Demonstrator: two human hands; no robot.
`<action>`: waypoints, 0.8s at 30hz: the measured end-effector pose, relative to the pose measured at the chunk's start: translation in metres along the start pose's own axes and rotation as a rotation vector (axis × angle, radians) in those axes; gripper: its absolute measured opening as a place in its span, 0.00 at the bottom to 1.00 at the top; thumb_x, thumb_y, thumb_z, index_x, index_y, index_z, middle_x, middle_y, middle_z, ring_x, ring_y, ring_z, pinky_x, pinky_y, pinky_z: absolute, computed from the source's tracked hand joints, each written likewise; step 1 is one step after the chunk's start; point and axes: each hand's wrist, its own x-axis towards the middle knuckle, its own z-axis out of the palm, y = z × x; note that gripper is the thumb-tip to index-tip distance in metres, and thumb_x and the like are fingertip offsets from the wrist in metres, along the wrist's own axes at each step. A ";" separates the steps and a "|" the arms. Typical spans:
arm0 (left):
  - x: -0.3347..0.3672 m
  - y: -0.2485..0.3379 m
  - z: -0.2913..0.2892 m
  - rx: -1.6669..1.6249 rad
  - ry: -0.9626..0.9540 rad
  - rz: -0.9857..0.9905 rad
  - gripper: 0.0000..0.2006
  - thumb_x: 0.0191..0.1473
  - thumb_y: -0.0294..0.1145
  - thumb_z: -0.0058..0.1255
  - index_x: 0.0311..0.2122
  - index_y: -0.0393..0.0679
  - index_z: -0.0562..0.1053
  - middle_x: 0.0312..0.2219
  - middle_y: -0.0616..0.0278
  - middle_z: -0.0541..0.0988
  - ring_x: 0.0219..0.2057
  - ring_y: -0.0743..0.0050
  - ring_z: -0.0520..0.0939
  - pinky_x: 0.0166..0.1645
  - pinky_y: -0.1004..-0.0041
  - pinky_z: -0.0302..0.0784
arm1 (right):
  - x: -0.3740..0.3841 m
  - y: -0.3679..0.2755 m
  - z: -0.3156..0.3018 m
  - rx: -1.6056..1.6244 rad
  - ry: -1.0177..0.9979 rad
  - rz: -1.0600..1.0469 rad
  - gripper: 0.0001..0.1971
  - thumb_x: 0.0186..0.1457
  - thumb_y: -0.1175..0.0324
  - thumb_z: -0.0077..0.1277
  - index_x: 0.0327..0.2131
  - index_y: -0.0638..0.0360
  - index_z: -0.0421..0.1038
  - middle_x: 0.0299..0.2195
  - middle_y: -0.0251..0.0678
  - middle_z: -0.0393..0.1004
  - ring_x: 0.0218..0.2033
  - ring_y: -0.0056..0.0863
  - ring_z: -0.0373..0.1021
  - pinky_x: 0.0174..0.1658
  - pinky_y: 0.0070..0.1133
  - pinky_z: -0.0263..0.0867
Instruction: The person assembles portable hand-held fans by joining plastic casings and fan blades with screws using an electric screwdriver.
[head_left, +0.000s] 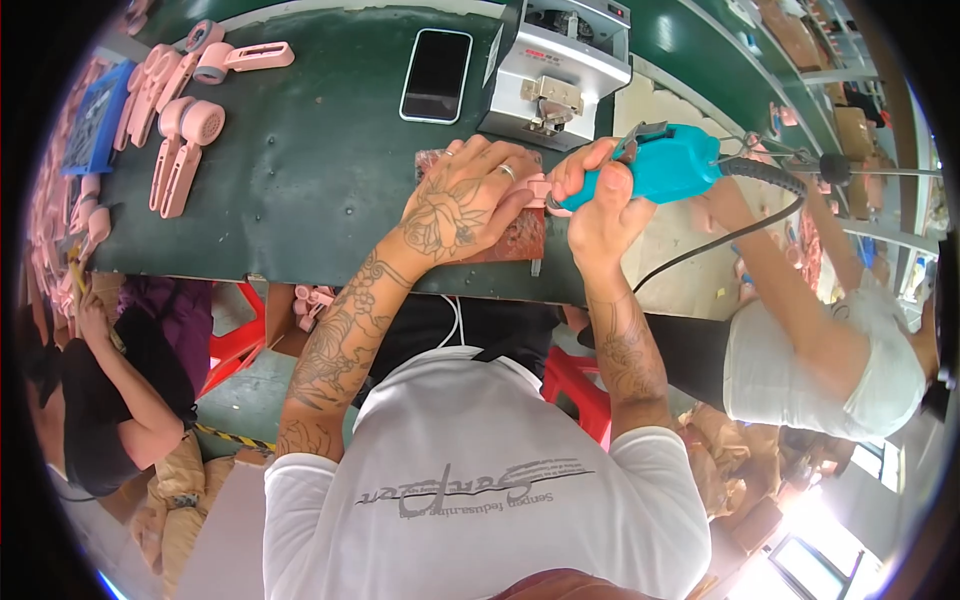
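Note:
My left hand (465,200) bends over a small pink plastic part (538,190) and presses it on a reddish mat (510,240); most of the part is hidden under the fingers. Wrapped in my right hand (605,205) is a teal electric screwdriver (672,165), lying almost level with its tip end toward the pink part. The tip meets the part close to my left fingertips, but the exact contact is covered. A black cable (770,175) runs from the screwdriver's back end.
Beyond my hands stand a grey metal machine (550,75) and a phone (437,75). Several pink pieces with round heads and slotted handles (185,150) lie at left, near a blue bin (97,120). Co-workers sit at left (110,400) and right (820,350).

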 end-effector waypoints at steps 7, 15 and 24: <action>0.000 0.003 0.001 0.021 -0.005 0.007 0.15 0.54 0.37 0.55 0.46 0.45 0.78 0.47 0.64 0.77 0.46 0.59 0.76 0.52 0.57 0.72 | -0.003 -0.009 -0.002 -0.030 0.037 0.090 0.26 0.63 0.45 0.52 0.39 0.65 0.66 0.22 0.35 0.67 0.24 0.29 0.68 0.30 0.26 0.67; -0.021 0.031 0.000 0.146 -0.024 0.051 0.18 0.47 0.35 0.61 0.44 0.41 0.74 0.36 0.59 0.73 0.40 0.57 0.76 0.45 0.59 0.75 | -0.051 -0.057 -0.017 0.097 0.268 0.026 0.40 0.52 0.24 0.45 0.40 0.58 0.65 0.19 0.31 0.62 0.19 0.26 0.59 0.25 0.24 0.57; -0.042 0.023 -0.021 -0.680 0.110 -0.164 0.11 0.57 0.23 0.56 0.46 0.42 0.76 0.40 0.57 0.80 0.42 0.65 0.80 0.49 0.70 0.75 | -0.079 -0.056 -0.022 0.046 0.328 0.044 0.39 0.53 0.27 0.47 0.41 0.61 0.63 0.19 0.32 0.62 0.19 0.25 0.60 0.24 0.23 0.57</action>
